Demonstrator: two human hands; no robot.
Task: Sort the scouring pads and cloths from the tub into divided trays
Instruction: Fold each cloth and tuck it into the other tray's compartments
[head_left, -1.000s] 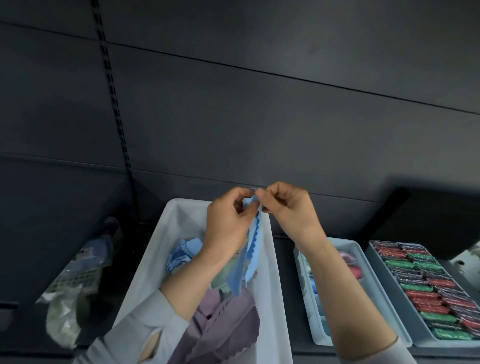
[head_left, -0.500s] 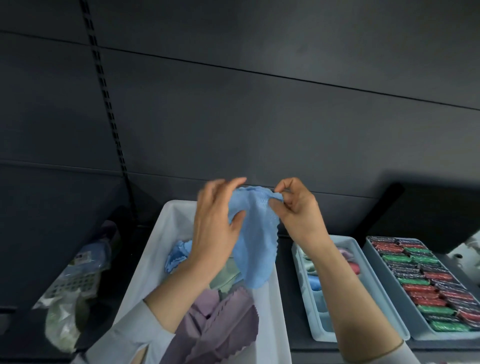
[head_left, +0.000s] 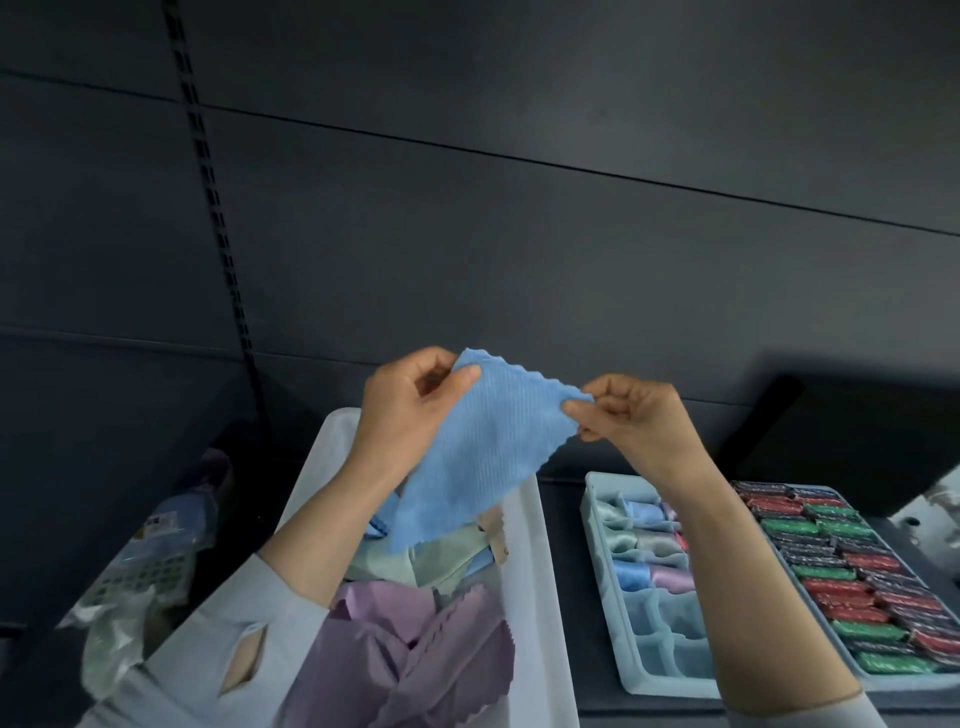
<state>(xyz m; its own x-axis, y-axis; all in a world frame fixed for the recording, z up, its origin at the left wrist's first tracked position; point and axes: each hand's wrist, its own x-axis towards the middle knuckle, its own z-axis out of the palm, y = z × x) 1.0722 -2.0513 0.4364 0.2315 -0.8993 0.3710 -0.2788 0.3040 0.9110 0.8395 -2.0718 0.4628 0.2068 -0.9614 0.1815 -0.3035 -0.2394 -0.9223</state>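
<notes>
Above the white plastic tub (head_left: 540, 561), both hands hold a light blue ribbed cloth with pinked edges (head_left: 483, 452) spread open: the left hand (head_left: 410, 410) pinches its upper left corner, the right hand (head_left: 634, 421) pinches its right corner. Purple and pale green cloths (head_left: 415, 623) lie in the tub, and on the dark counter (head_left: 563, 519) to its right stand a pale blue divided tray (head_left: 623, 644) with folded cloths and a second tray of red, green and dark scouring pads (head_left: 852, 571).

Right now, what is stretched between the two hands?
In the head view, the blue cloth spans the gap: the left hand pinches one top corner, the right hand pinches the other. It hangs above the white tub.
</notes>
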